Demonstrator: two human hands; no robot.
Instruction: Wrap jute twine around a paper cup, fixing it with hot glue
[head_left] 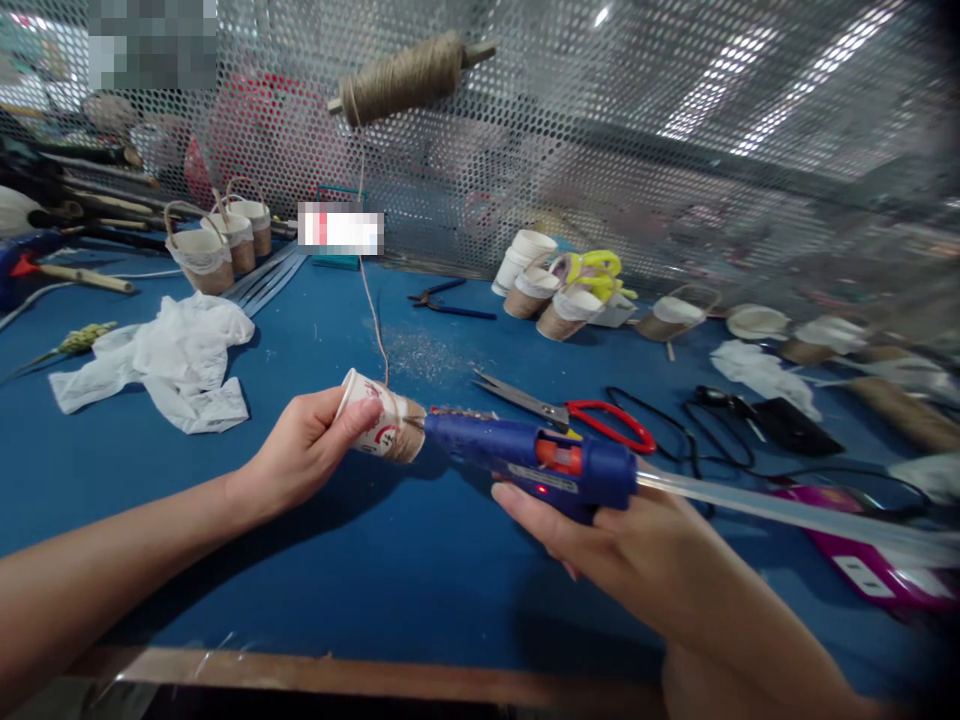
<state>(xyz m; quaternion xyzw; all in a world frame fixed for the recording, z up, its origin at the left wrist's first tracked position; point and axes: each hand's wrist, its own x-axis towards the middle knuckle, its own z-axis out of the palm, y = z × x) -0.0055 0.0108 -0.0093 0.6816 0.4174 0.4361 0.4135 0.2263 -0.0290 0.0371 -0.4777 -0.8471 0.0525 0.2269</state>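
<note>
A tilted paper cup point(367, 420), partly wrapped in twine, is gripped by my left hand point(311, 440), thumb pressed on its side. From the cup a strand of twine point(372, 310) runs up to a twine spool point(405, 80) on a stick. My right hand point(585, 540) is closed around a blue glue gun point(495, 450), whose red light is lit. The gun's nozzle points left, at or very near the wrapped part of the cup; whether it touches I cannot tell. A long clear glue stick point(750, 505) sticks out of its back.
Behind the gun lie red-handled scissors point(555, 405); farther back are pliers point(450, 300). Twine-wrapped cups point(202, 262) stand at the left, others point(570, 312) at the right. A white cloth point(172, 360) lies left, a purple power strip point(862, 560) right. Perforated metal mesh point(585, 150) rises behind.
</note>
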